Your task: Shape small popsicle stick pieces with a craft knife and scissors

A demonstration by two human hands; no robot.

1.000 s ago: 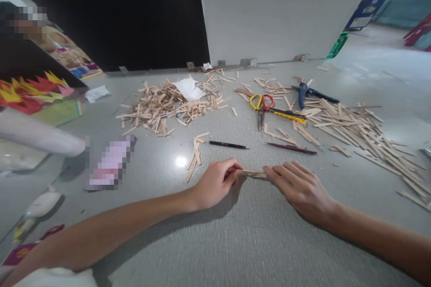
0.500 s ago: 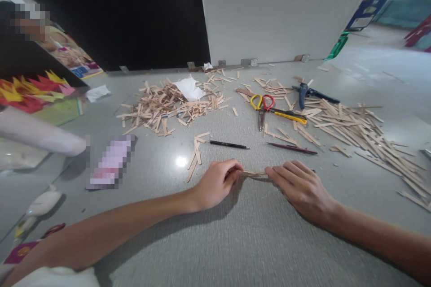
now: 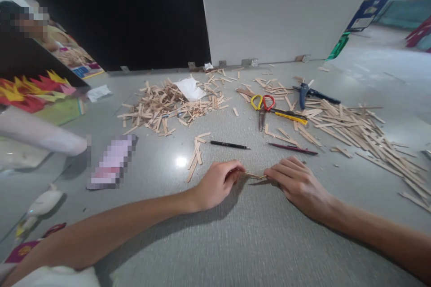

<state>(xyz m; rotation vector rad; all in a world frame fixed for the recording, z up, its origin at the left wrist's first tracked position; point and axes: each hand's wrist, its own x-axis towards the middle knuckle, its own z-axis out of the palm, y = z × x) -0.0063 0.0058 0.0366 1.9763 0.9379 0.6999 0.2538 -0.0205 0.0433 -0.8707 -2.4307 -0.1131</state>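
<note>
My left hand pinches one end of a thin wooden craft stick just above the grey table. At the other end, the closed fingers of my right hand grip the stick. A kink shows in the stick close to the right fingertips; whether it is bent or snapped through I cannot tell. Beyond my hands lie a black pen and a dark red pen. Several loose craft sticks rest past my left hand.
Cut stick pieces are heaped at the back left, whole sticks at the right. Scissors, a yellow utility knife and a dark blue glue gun lie between. A panel stands behind. Another person is at far left.
The stick between my hands now shows a sharper kink near the right fingers. My right hand has tilted slightly; both hands stay in nearly the same place.
</note>
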